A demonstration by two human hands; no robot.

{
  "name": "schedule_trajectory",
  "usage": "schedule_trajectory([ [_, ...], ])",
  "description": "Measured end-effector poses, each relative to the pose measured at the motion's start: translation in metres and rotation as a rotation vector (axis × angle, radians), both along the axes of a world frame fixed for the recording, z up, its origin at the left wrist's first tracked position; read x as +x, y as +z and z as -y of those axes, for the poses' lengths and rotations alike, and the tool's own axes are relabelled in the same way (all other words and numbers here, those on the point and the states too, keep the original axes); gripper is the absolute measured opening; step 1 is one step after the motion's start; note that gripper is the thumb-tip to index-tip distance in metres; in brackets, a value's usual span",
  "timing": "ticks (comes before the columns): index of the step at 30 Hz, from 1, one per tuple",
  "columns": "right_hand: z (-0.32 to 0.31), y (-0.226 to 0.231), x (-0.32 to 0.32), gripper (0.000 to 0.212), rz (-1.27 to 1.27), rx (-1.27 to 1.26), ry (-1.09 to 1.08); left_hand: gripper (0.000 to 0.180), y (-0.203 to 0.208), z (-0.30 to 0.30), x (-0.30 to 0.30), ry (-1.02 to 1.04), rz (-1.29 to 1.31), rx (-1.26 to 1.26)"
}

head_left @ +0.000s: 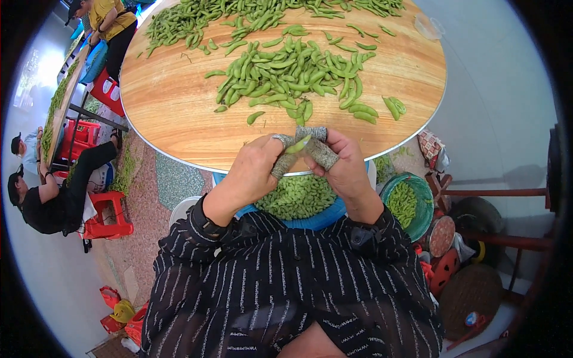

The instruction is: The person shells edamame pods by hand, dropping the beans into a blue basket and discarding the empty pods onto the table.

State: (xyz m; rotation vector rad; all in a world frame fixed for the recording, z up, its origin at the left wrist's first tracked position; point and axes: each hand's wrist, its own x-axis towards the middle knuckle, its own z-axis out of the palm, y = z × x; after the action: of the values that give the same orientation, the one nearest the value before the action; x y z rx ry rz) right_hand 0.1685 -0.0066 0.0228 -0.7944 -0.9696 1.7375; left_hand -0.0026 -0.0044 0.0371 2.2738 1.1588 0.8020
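My left hand (250, 170) pinches a green soybean pod (298, 145) between thumb and finger, just over the table's near edge. The fingers of my right hand (345, 164) are closed at the pod's other end. Grey knitted finger sleeves (322, 155) cover thumbs and fingertips on both hands. Below them a blue basket (325, 218) holds many shelled green beans (298, 196). On the round wooden table (173, 113) a loose heap of pods (292, 71) lies just beyond my hands, with a few single pods around it.
A bigger pod pile (239, 18) spreads along the table's far side. At my right stands a green tub (427, 197) with pods or husks, near stools and baskets. On the left several people sit or stand at another table beside red stools (107, 215).
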Motion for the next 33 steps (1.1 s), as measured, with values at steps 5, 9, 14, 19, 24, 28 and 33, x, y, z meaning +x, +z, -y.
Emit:
schedule_trajectory([
  [5, 0.007, 0.008, 0.002, 0.017, 0.113, -0.019, 0.011, 0.023, 0.000, 0.005, -0.002, 0.020, -0.098, 0.068],
  [9, 0.007, 0.004, 0.005, 0.013, 0.156, 0.031, 0.016, 0.028, 0.000, 0.007, -0.002, 0.004, -0.175, 0.126],
  [14, 0.005, -0.001, 0.007, 0.011, 0.296, 0.097, 0.006, 0.026, 0.000, 0.008, 0.000, -0.019, -0.135, 0.135],
  [19, -0.001, -0.003, 0.005, 0.008, 0.408, 0.136, -0.015, 0.031, -0.006, 0.008, 0.003, 0.018, -0.138, 0.189],
  [24, 0.001, -0.007, 0.001, 0.009, 0.163, 0.056, -0.063, 0.035, -0.011, 0.006, 0.003, 0.015, -0.210, 0.129],
  [28, -0.003, -0.020, 0.002, 0.010, 0.363, 0.223, -0.067, 0.039, -0.010, 0.006, 0.005, -0.031, -0.369, 0.132],
  [33, 0.004, -0.001, 0.014, 0.009, 0.209, -0.004, 0.114, 0.028, -0.008, 0.004, 0.004, -0.065, -0.263, 0.199],
])
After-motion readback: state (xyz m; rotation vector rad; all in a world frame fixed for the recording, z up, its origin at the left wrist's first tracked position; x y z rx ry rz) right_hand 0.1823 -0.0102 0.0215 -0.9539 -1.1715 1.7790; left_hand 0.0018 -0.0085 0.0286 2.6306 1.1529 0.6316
